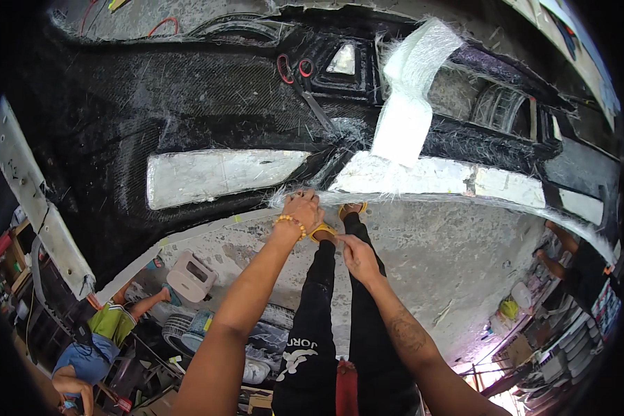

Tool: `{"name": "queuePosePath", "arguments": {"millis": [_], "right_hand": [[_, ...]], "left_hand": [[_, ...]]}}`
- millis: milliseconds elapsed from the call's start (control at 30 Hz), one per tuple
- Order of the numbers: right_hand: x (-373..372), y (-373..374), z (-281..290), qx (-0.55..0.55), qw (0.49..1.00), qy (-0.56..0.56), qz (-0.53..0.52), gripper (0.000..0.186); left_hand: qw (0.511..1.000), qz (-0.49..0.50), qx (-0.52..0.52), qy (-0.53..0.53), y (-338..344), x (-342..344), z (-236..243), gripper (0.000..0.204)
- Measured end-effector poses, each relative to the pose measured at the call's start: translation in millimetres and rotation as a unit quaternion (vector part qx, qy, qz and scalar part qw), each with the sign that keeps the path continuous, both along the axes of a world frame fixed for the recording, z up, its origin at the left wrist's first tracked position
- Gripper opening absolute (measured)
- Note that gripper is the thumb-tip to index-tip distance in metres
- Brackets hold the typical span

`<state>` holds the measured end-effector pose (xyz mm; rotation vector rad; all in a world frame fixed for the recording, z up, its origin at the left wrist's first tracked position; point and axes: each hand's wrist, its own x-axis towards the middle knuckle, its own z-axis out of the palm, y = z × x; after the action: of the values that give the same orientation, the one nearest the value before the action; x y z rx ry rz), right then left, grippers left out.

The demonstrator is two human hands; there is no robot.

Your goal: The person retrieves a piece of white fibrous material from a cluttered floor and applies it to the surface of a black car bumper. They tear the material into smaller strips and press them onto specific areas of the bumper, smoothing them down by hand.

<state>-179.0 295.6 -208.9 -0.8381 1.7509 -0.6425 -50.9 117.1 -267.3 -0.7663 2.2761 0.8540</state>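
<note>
A large black moulded fibre panel (208, 90) spans the upper view, with pale smooth patches along its near side. My left hand (302, 210), a yellow bead bracelet at its wrist, rests palm down on the panel's near edge, fingers slightly apart over loose glass-fibre strands. Lower and to the right, my right hand (360, 258) hovers over my legs, index finger stretched out to the left, with nothing visible in it. A white strip of fibreglass mat (408, 104) drapes across the panel. Scissors (308, 97) with red-rimmed handles lie left of the mat.
Beneath the panel is a grey, stained concrete floor (437, 270). A beige plastic stool (191, 276) stands at left, near a person in a yellow-green garment (111, 324). Another person in dark clothes (582, 277) is at the right edge. Stacked tyres (179, 331) stand lower left.
</note>
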Motion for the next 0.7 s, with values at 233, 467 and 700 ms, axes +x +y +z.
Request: {"name": "queuePosePath", "arguments": {"millis": [233,467,700], "right_hand": [[9,22,6,0.021,1.0,-0.008,-0.02,0.028],[-11,37,44,0.033,0.997,-0.008,-0.068,0.027],[-83,64,58,0.058,0.99,-0.006,-0.13,0.025]], "left_hand": [[0.995,0.034,-0.08,0.043,-4,13,17,0.053],[0.993,0.032,-0.107,-0.043,-7,31,22,0.066],[0.989,0.11,-0.086,0.055,-7,-40,64,0.039]]}}
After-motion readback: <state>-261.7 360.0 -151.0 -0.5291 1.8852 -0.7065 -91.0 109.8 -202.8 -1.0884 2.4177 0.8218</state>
